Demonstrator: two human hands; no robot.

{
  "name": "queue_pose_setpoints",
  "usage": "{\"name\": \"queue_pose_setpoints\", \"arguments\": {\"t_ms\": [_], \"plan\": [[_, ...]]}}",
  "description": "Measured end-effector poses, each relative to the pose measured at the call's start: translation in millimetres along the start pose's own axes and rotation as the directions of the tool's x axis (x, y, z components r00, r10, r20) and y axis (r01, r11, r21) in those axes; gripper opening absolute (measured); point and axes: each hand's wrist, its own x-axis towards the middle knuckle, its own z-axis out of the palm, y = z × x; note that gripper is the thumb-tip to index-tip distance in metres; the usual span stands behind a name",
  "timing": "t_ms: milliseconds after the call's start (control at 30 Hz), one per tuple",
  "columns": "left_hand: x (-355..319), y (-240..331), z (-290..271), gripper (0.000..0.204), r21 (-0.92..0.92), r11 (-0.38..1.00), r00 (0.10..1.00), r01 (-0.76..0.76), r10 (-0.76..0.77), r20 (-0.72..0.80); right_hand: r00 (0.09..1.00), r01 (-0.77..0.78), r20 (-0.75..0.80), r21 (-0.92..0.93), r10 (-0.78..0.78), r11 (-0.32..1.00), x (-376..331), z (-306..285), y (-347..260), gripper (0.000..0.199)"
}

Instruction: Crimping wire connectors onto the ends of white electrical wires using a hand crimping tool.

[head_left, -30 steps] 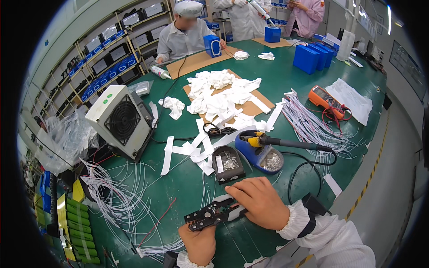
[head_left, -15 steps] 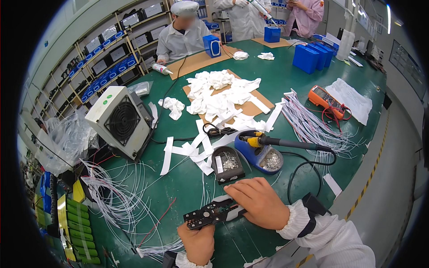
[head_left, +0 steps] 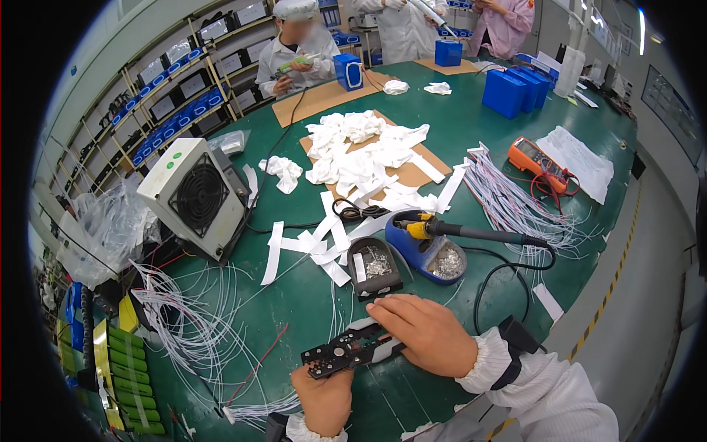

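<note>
A wire stripper [head_left: 352, 349] is held at 6 o'clock on the green table [head_left: 456, 121], the right hand [head_left: 427, 335] closed on its handles, the left hand [head_left: 324, 398] closed near its jaws. Many white wires [head_left: 184, 324] lie at 8 o'clock, seemingly unstripped. A soldering iron [head_left: 471, 234] rests at 1 o'clock.

- Bright, even overhead light; soft, short shadows beside the fan box [head_left: 197, 197].
- Mild glare on the green table [head_left: 471, 125] beyond it.
- Fisheye bending and black vignette toward the rim.
- Centre sharp.
</note>
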Motion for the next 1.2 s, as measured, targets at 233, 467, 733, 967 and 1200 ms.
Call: {"name": "queue_pose_setpoints", "arguments": {"t_ms": [233, 467, 733, 967, 1200], "plan": [[1, 4, -2, 0.011, -0.002, 0.996, 0.996, 0.087, -0.087, 0.022, 1.000, -0.004, 0.011, -0.020, 0.004, 1.000, 1, -2, 0, 0.069], [-1, 4, 10, 0.009, -0.100, 0.995, 1.000, 0.000, 0.003, 0.023, 0.999, 0.038, 0.034, -0.093, -0.035, 0.995, 0, -4, 4, 0.056], [-9, -18, -6, 0.024, 0.152, 0.954, 0.944, -0.258, 0.216, 0.248, 0.991, -0.061, 0.124, 0.055, 0.054, 0.997, -6, 1, 1, 0.050], [-17, -18, 7, 0.030, 0.170, 0.946, 0.962, -0.274, 0.270, 0.050, 0.975, -0.098, 0.215, 0.177, 0.059, 0.979, -7, 8, -7, 0.047], [-21, -9, 16, 0.046, 0.222, 0.951, 0.974, -0.213, 0.224, -0.022, 0.989, -0.077, 0.126, 0.031, 0.072, 0.997, -9, 8, -7, 0.047]]}}
